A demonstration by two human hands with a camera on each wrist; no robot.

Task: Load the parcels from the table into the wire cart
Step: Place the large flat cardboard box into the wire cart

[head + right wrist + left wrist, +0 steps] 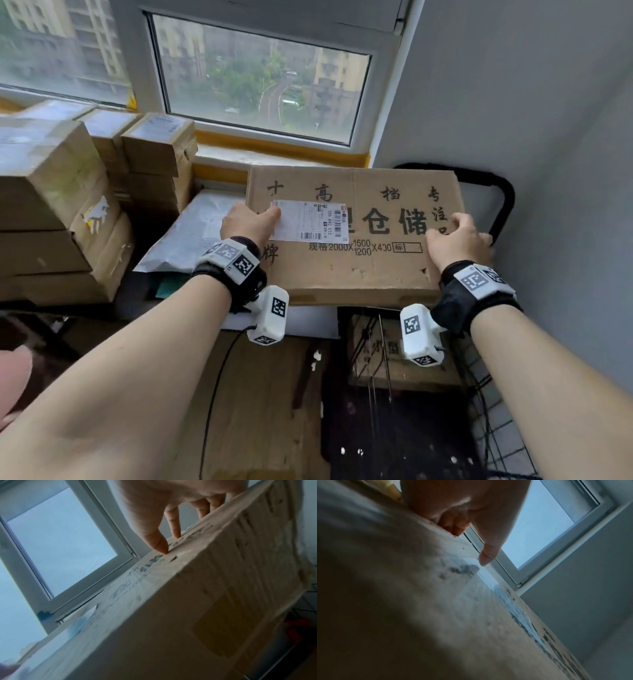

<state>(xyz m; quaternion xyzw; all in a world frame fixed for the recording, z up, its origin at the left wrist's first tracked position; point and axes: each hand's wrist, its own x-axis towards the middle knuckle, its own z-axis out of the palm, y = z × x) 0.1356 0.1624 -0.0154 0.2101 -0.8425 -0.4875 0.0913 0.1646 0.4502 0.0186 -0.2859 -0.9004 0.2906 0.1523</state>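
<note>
The left hand (247, 222) and right hand (457, 241) grip the big box (363, 267), one on each side. Between them it reads "仓储" and "2000X1500". A white label (310, 222) sits under the left thumb.

At the centre of the head view, the flat parcel (356, 260) is showing plain brown cardboard printed with black characters and numbers. Its shipping label (310, 221) is showing white with black barcodes and a small red mark. At the left, the stacked boxes (58, 212) are looking tan under glossy clear tape. The wrist bands (474, 291) are showing black, carrying white blocks with black square codes. At the lower right, the wire cart (493, 442) is showing black mesh.
</note>
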